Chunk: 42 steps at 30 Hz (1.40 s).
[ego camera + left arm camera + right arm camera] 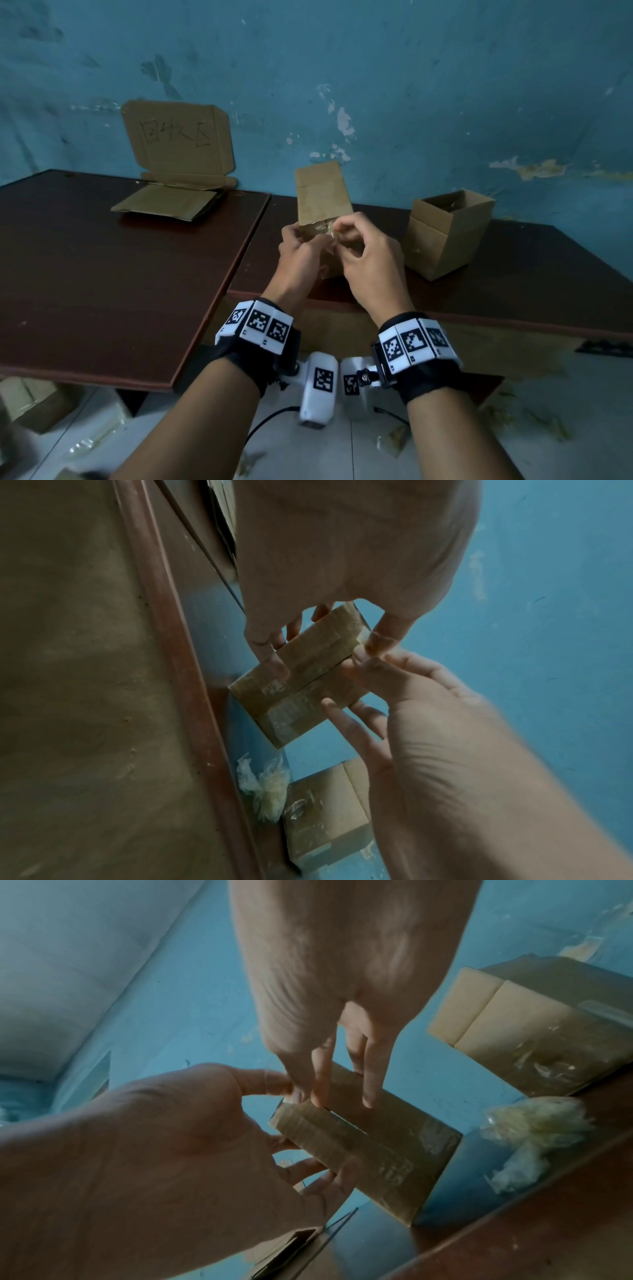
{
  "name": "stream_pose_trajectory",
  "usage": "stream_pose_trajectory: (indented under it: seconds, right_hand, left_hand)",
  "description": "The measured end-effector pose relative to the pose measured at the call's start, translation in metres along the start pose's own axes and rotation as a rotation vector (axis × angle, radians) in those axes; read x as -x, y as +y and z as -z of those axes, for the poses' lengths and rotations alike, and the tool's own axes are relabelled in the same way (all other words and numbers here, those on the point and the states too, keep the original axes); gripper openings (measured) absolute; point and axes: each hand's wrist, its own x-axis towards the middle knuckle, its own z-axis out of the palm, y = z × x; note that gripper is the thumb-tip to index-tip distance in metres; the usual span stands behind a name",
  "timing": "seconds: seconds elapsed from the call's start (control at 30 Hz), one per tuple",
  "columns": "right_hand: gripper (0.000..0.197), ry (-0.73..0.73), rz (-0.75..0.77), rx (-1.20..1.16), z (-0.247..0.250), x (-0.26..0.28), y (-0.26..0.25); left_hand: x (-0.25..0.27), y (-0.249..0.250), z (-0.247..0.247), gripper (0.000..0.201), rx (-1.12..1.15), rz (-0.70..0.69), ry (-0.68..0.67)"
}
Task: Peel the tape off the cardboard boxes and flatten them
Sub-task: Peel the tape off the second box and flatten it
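Observation:
A small closed cardboard box (320,195) stands tilted over the right table (513,270), with clear tape (294,710) along its seam. My left hand (301,246) grips the box's near end, thumb on one side and fingers curled under it (308,1172). My right hand (358,246) pinches a loose end of the tape (331,233) between thumb and forefinger at the box's corner, while its other fingers (371,1093) rest on the cardboard. The hands hide the lower part of the box in the head view.
An open cardboard box (445,233) stands to the right, with a wad of peeled tape (534,1129) beside it. Flattened cardboard (168,204) lies at the back of the left table (102,274), under a labelled board (178,137) leaning on the blue wall. Another box (34,401) and tape scraps lie on the floor.

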Motion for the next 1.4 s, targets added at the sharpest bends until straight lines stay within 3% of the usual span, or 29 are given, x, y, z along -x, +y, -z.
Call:
stream_pose_trajectory:
  seconds: [0.6,0.77,0.87,0.93,1.03,1.1,1.23,1.33,1.4]
  right_hand:
    - [0.009,-0.027,-0.087,0.108,-0.004,-0.004,0.001]
    - [0.006,-0.058,-0.145,0.066,0.0,-0.005,-0.001]
    - [0.006,-0.049,-0.199,-0.017,0.002,-0.005,0.003]
    - [0.01,-0.044,-0.234,-0.089,0.003,-0.006,0.007]
    - [0.027,-0.041,-0.238,-0.069,0.006,-0.008,0.008]
    - [0.027,-0.024,-0.233,-0.066,0.008,-0.009,0.006]
    - [0.023,-0.003,-0.314,-0.158,0.009,-0.009,0.004]
    - [0.012,0.031,-0.363,-0.314,0.009,-0.007,-0.002]
    - [0.025,0.045,-0.404,-0.458,0.012,-0.007,-0.007]
  left_hand:
    - [0.003,-0.009,-0.011,0.1,-0.18,-0.061,0.076]
    - [0.002,-0.009,-0.012,0.108,-0.203,-0.084,0.055]
    - [-0.002,-0.005,-0.008,0.123,-0.166,-0.05,0.037]
    - [-0.003,-0.003,-0.005,0.117,-0.117,-0.038,0.016]
    - [-0.001,0.0,-0.001,0.082,-0.111,-0.074,-0.001]
    - [-0.003,-0.003,0.001,0.071,-0.116,-0.087,0.011]
    - [-0.007,-0.006,0.002,0.062,-0.211,-0.146,0.028]
    - [0.0,0.0,0.001,0.07,-0.247,-0.23,0.055]
    - [0.002,-0.001,0.001,0.08,-0.255,-0.264,0.066]
